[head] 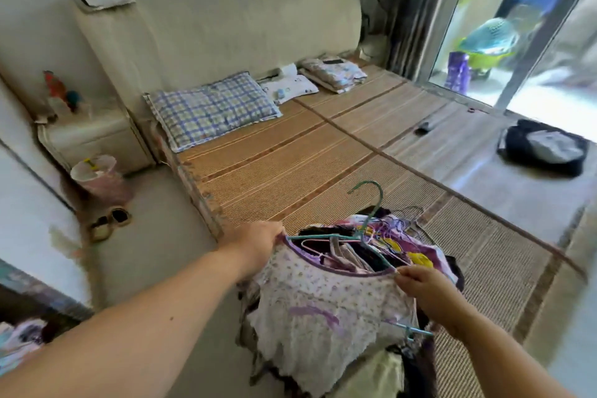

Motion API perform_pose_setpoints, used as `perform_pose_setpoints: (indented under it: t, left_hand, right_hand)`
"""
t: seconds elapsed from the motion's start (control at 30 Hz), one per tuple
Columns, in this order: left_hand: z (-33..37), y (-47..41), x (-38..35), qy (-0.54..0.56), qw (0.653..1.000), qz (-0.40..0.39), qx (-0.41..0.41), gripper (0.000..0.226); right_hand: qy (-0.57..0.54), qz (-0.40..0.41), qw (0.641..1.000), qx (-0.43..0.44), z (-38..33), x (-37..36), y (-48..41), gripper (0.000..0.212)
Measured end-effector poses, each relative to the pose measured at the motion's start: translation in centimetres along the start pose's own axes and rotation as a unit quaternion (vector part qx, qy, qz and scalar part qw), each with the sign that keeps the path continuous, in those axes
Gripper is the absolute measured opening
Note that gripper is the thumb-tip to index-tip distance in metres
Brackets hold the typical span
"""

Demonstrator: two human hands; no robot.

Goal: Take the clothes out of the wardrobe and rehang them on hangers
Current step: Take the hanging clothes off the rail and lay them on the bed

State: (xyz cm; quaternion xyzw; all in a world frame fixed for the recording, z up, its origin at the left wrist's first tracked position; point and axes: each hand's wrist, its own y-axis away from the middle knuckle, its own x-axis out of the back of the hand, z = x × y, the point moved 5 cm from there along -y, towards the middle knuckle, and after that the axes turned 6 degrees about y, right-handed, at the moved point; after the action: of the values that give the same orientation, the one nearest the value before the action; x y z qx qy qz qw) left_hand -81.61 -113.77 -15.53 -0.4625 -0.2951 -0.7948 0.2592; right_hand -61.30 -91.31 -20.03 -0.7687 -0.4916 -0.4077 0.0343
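A white garment with small purple flowers and purple trim [326, 310] hangs spread between my hands above the near corner of the bed. My left hand [258, 244] grips its left edge at the waistband. My right hand [423, 284] pinches the right edge. A teal hanger [366, 229] sits in the opening of the garment, its hook pointing up. Behind and under it lies a heap of clothes with several hangers [397, 245] in purple, pink and yellow. The wardrobe is out of view.
The bed is covered by a woven mat [290, 165], with a blue checked pillow [210, 108] and folded bedding [334, 73] at the headboard. A black bag [542, 147] and a small dark object [421, 128] lie at the right. Left of the bed are a bin [100, 176] and slippers [109, 223].
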Motion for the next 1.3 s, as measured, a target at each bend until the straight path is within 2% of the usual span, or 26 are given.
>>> perform_pose_setpoints:
  t: [0.2,0.33,0.67,0.77,0.83,0.9,1.03,1.2,1.3]
  left_hand:
    - [7.3,-7.8,-5.2,-0.041,0.997,-0.066,-0.004,0.020]
    - [9.7,-13.0,-8.1,-0.056,0.995,-0.087,0.005,0.024]
    - [7.0,-21.8,-16.0,-0.104,0.981,-0.134,0.090,0.022]
    - [5.9,-22.6,-17.6,-0.063,0.984,-0.127,0.111,0.030]
    - [5.9,-22.3,-18.3,-0.044,0.986,-0.125,0.105,0.038]
    - [6.1,-21.5,-18.7,-0.054,0.986,-0.135,0.085,0.041]
    - [6.6,-19.1,-17.2,-0.046,0.988,-0.134,0.060,0.048]
    - [5.5,-14.5,-11.0,-0.006,0.993,-0.070,0.092,0.053]
    - [4.4,-10.8,-5.2,0.001,0.994,-0.012,0.109,0.054]
  right_hand:
    - [-0.033,0.007,0.996,-0.083,8.0,4.3,-2.8,0.017]
    - [-0.002,-0.007,0.994,-0.109,12.2,5.7,-7.3,0.015]
    - [0.106,-0.038,0.981,-0.155,19.4,1.8,-18.8,0.020]
    - [0.108,-0.070,0.982,-0.138,17.6,1.4,-19.6,0.027]
    - [0.113,-0.058,0.983,-0.134,17.0,1.1,-20.3,0.037]
    - [0.100,-0.061,0.988,-0.102,15.7,0.6,-20.4,0.044]
    - [0.125,-0.095,0.987,-0.017,11.2,-0.6,-19.8,0.046]
    - [0.160,-0.078,0.977,0.117,1.6,-0.6,-18.8,0.041]
    - [0.180,-0.070,0.957,0.218,-6.4,-1.2,-17.5,0.046]
